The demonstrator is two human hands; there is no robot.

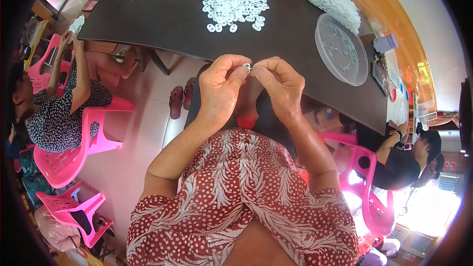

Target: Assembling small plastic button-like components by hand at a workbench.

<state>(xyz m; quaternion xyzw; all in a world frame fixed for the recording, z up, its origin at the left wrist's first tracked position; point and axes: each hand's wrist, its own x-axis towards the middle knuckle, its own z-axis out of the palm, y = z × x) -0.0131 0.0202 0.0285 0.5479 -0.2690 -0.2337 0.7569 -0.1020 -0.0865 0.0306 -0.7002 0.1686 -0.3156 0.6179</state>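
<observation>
Watching remotely, I'm seeing the left hand (pixel 220 87) pinching a small white piece (pixel 247 66) by the tabletop's (pixel 167 27) near edge. The right hand (pixel 282 86) is pinching at its right side, on something I cannot make out. A slipping fingertip could be sending it off that edge. Farther right, a round tray (pixel 321 51) is holding small parts (pixel 348 45); beyond, loose white pieces (pixel 234 4) are lying heaped.

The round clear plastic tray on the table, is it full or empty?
Neither: small grey-green pieces lie scattered in the round clear plastic tray, leaving much of its bottom bare.
</observation>
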